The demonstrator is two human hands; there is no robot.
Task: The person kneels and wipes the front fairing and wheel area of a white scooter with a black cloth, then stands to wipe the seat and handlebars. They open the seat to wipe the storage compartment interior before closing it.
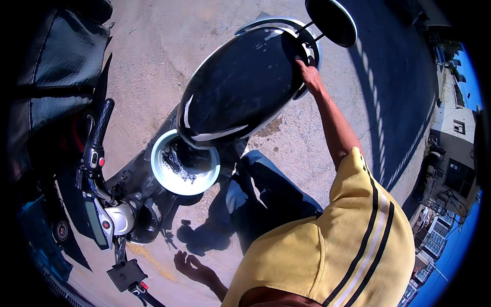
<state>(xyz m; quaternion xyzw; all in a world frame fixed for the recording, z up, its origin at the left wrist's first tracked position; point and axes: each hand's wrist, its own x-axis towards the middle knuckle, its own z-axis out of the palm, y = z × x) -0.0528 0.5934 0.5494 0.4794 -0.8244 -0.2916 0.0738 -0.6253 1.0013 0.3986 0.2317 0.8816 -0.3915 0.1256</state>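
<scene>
A scooter's long black seat [240, 82], glossy with pale wet-looking spots, fills the upper middle. Over its far right end reaches my right hand [310, 77], closed and pressed to the seat's edge beside the silver rear rail [313, 48]; whatever lies under the fingers is lost in dark shadow. In front of the seat, on the footboard, sits a pale turquoise bowl [212, 179] holding dark water with white suds. My left hand [194, 268] hangs low near the ground's shadow, fingers loosely bent and apart, with nothing in it.
At left are the handlebar with a black grip [105, 120], a display and a phone-like holder [126, 275]. A round black piece [332, 20] on two thin rods juts out behind the seat. Black padded covering [66, 56] stands at upper left; buildings [458, 153] line the right.
</scene>
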